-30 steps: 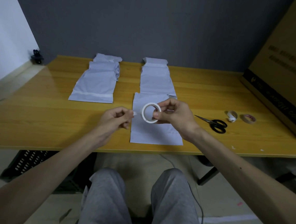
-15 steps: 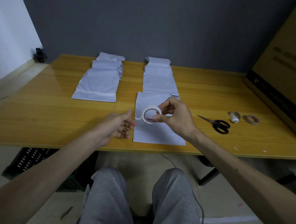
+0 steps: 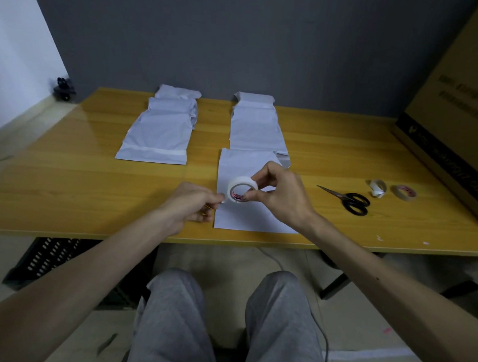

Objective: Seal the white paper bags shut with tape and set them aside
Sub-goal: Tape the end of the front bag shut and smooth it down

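tape roll: white tape roll (image 3: 241, 190) held up on edge, just above the front bag, hole facing the camera
right hand: right hand (image 3: 281, 195) grips the roll, thumb on the near rim and fingers (image 3: 261, 178) curled over the far rim; a firm closed grip
left hand: left hand (image 3: 192, 203) has its fingers curled in, thumb and forefinger pinched at the roll's left rim, seemingly on the loose tape end; the end itself is too small to confirm
front bag: white paper bag (image 3: 244, 220) lies flat on the surface (image 3: 66, 185) near the front edge, under both hands, no tape seen on it
unsealed stack: more bags (image 3: 256, 126) overlap in a row behind it, touching its far edge
done stack: left row of bags (image 3: 157, 137), well apart from the front bag; the nearest one shows a tape strip across its end
handling, bag: thin paper, very light, floppy, will slide or crease easily; best pinned flat with one palm near the open end, lifted by an edge
handling, tape: light, stiff ring, sticky end; hold by the rims and pull the end slowly so it doesn't fold on itself
step: judging by the pose, pulling off a length of tape for the front bag
scissors: black-handled scissors (image 3: 347, 200) lie to the right, within reach for the cut
spares: two small tape rolls (image 3: 392, 190) beyond the scissors
box: cardboard box (image 3: 457, 109) at the far right
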